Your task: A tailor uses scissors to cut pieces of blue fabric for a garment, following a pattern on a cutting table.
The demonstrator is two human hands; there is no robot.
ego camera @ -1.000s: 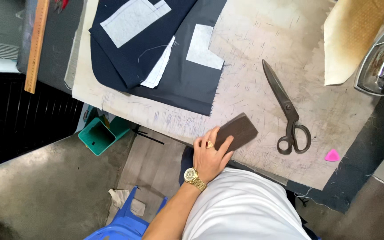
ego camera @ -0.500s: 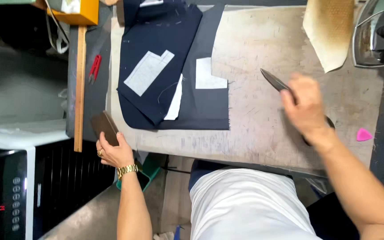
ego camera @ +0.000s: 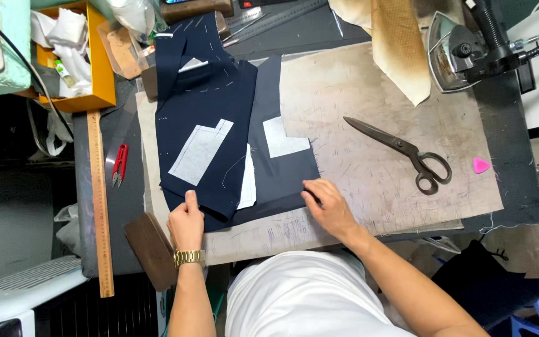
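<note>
Dark navy cloth pieces [ego camera: 219,125] with white paper pattern patches lie on a worn beige work board [ego camera: 369,100]. My left hand [ego camera: 186,223], with a gold watch at the wrist, pinches the near lower edge of the navy cloth. At the cloth's lower right corner my right hand [ego camera: 327,206] rests with its fingertips pressing the fabric edge. A dark brown block [ego camera: 151,249] sits on the table's near left edge, just left of my left hand. Large black scissors [ego camera: 407,153] lie to the right of my right hand, untouched.
A long wooden ruler [ego camera: 100,200] and red snips [ego camera: 120,163] lie at the left. An orange box [ego camera: 95,59] with scraps stands at the back left. An iron [ego camera: 463,47] and tan cloth [ego camera: 400,43] sit at the back right, a pink chalk [ego camera: 481,165] beyond the scissors.
My left hand has set the brown block down at the left edge and moved onto the cloth. My right hand has left the scissors and come to the cloth's corner.
</note>
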